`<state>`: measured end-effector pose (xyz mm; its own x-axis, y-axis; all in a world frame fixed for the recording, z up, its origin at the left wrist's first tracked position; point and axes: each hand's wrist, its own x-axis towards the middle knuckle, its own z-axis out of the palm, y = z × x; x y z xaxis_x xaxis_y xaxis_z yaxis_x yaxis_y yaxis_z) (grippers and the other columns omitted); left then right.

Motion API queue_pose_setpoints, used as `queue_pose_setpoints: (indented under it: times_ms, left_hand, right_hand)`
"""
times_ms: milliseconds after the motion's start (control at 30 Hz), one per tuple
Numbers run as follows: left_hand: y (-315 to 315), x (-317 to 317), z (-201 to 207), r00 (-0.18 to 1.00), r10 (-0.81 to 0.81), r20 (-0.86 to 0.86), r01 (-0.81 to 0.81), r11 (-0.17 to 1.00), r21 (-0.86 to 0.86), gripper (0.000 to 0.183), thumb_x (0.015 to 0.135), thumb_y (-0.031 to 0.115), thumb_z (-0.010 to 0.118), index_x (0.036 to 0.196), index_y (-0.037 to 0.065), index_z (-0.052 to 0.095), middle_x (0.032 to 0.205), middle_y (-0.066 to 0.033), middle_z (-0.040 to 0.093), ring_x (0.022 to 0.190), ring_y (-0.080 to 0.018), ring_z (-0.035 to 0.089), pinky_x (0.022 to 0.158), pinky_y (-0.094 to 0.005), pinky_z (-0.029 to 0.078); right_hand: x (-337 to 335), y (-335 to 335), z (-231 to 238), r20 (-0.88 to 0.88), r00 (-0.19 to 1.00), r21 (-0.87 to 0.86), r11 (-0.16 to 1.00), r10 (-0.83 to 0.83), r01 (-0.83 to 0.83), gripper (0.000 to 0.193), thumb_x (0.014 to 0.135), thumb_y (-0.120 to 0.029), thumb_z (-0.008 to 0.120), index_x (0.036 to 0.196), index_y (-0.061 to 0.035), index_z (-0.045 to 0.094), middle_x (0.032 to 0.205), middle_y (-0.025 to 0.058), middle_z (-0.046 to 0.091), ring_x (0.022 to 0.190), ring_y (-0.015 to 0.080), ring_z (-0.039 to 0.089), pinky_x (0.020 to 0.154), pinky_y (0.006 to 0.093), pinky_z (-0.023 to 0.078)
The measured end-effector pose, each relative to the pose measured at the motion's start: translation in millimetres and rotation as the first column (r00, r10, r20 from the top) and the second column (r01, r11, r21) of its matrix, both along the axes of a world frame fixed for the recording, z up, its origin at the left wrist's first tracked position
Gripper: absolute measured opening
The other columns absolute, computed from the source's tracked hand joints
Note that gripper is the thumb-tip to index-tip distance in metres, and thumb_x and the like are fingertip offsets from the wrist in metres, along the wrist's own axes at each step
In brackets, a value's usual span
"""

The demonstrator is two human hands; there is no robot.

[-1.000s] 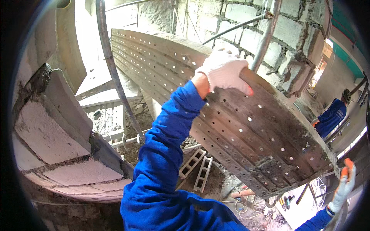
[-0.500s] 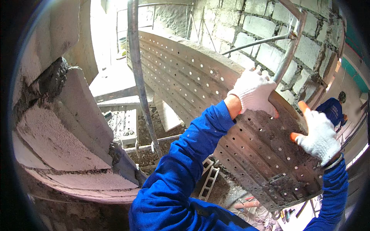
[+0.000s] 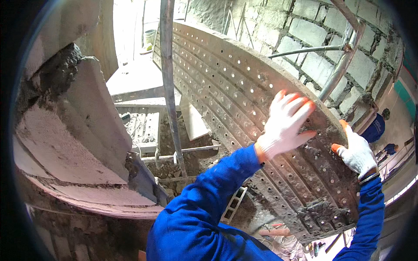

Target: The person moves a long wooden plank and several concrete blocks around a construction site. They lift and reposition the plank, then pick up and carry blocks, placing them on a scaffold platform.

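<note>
A long, dirty metal scaffold plank [image 3: 226, 89] with rows of round holes stands tilted on its side, stretching from far left to near right. My left hand [image 3: 285, 124], in a white glove with orange fingertips, is at the plank's perforated face, below its upper edge. Its fingers are stretched out, thumb apart, with nothing in them. Farther right, my right hand [image 3: 359, 154], gloved alike, grips the plank's edge near the close end. Its thumb lies on the near side; the other fingers are partly hidden.
An upright metal pole [image 3: 167, 78] stands left of the plank. Bent scaffold tubing [image 3: 344, 65] rises behind it, before a block wall [image 3: 305, 30]. Rough block masonry [image 3: 74, 148] fills the left. Below lie a hollow block [image 3: 234, 205] and rubble. A person in blue [image 3: 374, 128] is far right.
My left hand has let go of the plank's upper edge and moved down over its face, fingers straightened. My right hand stays at the edge. The whole view has shifted slightly.
</note>
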<state>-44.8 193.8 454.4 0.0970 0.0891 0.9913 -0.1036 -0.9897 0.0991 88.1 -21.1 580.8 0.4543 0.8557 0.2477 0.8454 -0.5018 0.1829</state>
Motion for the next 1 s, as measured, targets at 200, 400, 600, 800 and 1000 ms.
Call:
queue_pose_setpoints:
  times_ms: [200, 400, 600, 800, 1000]
  left_hand:
    - [59, -40, -169, 0.978, 0.208, 0.035, -0.136, 0.748, -0.65, 0.057, 0.075, 0.024, 0.081, 0.125, 0.004, 0.061, 0.124, -0.0167, 0.063, 0.117, -0.0346, 0.058, 0.106, -0.0442, 0.042]
    - [145, -69, -230, 0.996, 0.079, -0.045, -0.066, 0.286, -0.956, 0.052, 0.092, 0.029, 0.07, 0.133, 0.001, 0.055, 0.111, -0.0115, 0.063, 0.101, -0.0188, 0.059, 0.088, -0.0327, 0.048]
    - [102, -101, -218, 0.843, -0.52, -0.138, -0.123, 0.065, -0.99, 0.046, 0.094, 0.048, 0.065, 0.074, 0.007, 0.061, 0.064, -0.001, 0.058, 0.057, -0.0099, 0.055, 0.052, -0.0271, 0.043]
    - [45, -94, -274, 0.606, -0.617, 0.502, 0.013, -0.624, -0.782, 0.061, 0.092, 0.065, 0.061, 0.114, 0.008, 0.059, 0.108, -0.008, 0.066, 0.094, -0.0229, 0.065, 0.088, -0.0412, 0.053]
    - [19, -23, -290, 0.453, -0.294, 0.842, 0.431, -0.754, -0.496, 0.081, 0.089, 0.068, 0.061, 0.146, 0.011, 0.046, 0.146, -0.011, 0.053, 0.134, -0.032, 0.049, 0.113, -0.0534, 0.037]
  right_hand:
    - [12, -2, -7, 0.023, 0.996, 0.055, 0.995, 0.083, -0.084, 0.083, 0.083, -0.041, 0.077, 0.153, -0.0133, 0.039, 0.106, 0.0224, 0.066, 0.102, 0.0411, 0.063, 0.09, 0.048, 0.049]
    - [10, 7, -5, 0.07, 0.991, 0.045, 0.992, 0.115, -0.119, 0.081, 0.082, -0.04, 0.078, 0.148, -0.0067, 0.045, 0.119, 0.0241, 0.064, 0.113, 0.0405, 0.061, 0.096, 0.0456, 0.048]
    - [-8, 31, -1, -0.01, 1.0, 0.049, 0.998, -0.023, 0.024, 0.085, 0.083, -0.041, 0.077, 0.152, -0.0096, 0.039, 0.127, 0.0245, 0.061, 0.119, 0.0409, 0.058, 0.101, 0.0461, 0.046]
    - [-14, 35, -6, -0.012, 0.999, 0.093, 0.995, 0.041, -0.039, 0.089, 0.086, -0.044, 0.074, 0.157, -0.0149, 0.03, 0.132, 0.0239, 0.059, 0.12, 0.0435, 0.058, 0.1, 0.0472, 0.047]
    - [-17, 34, -7, 0.02, 1.0, 0.072, 0.997, -0.008, 0.007, 0.082, 0.087, -0.044, 0.073, 0.154, -0.0122, 0.036, 0.115, 0.0245, 0.064, 0.109, 0.0419, 0.061, 0.093, 0.0483, 0.048]
